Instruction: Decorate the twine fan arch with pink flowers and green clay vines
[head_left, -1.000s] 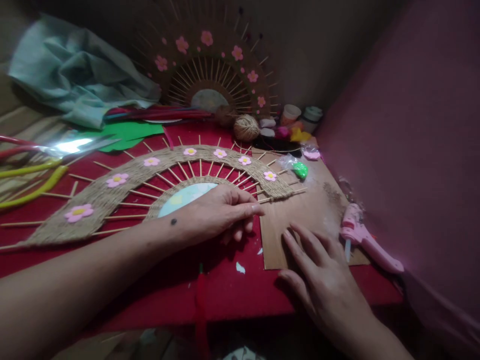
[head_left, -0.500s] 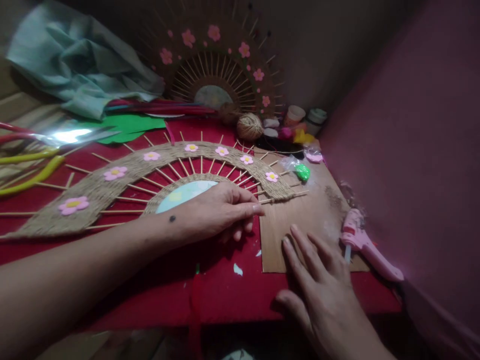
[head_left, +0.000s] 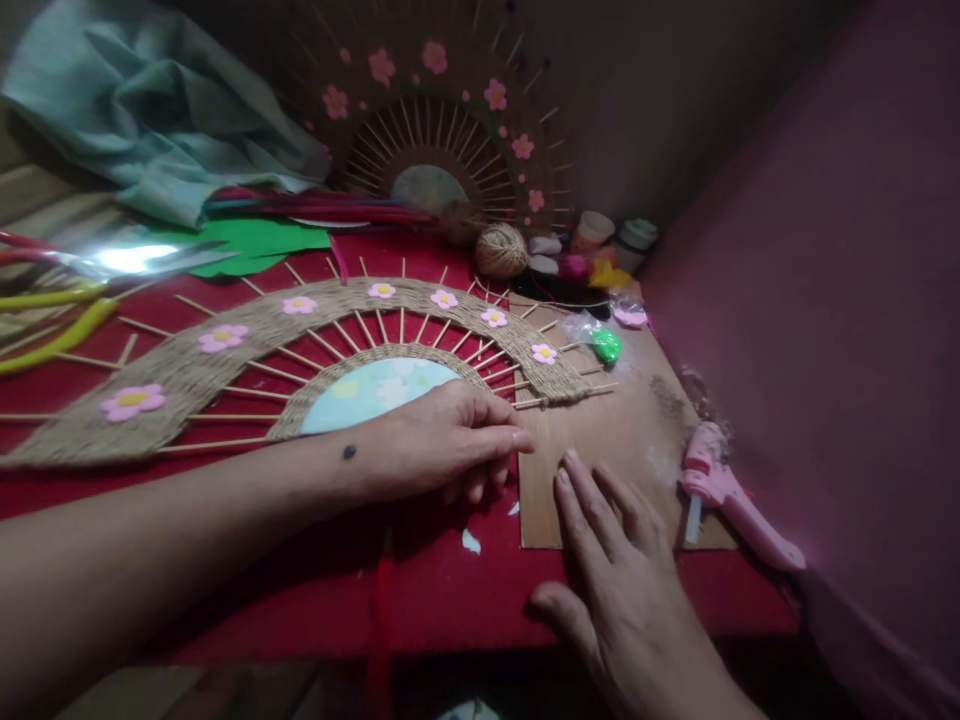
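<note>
A half-round woven fan (head_left: 225, 330) of twine on thin sticks lies on the red tabletop, with pink clay flowers (head_left: 223, 338) along its band and a pale blue half-disc (head_left: 364, 395) at its centre. My left hand (head_left: 465, 440) hovers just below the fan's right end, thumb and forefinger pinched together; whatever they hold, if anything, cannot be made out. Spread over the front of a brown cardboard sheet (head_left: 622, 430) is my right hand (head_left: 619, 560), fingers stretched out and nothing in them. A bagged lump of green clay (head_left: 606, 346) rests farther back on the cardboard.
A pink glue gun (head_left: 739, 495) lies at the cardboard's right edge by the wall. Behind stand a twine ball (head_left: 502, 250), small tubs (head_left: 592, 232) and a second flowered fan (head_left: 495, 95). Scissors (head_left: 150, 262), green sheet (head_left: 262, 245) and cloth (head_left: 165, 110) fill the left.
My right hand has shifted slightly left over the cardboard. My left hand has moved slightly lower, baring more of the blue half-disc, and stays pinched. The view has shifted a little.
</note>
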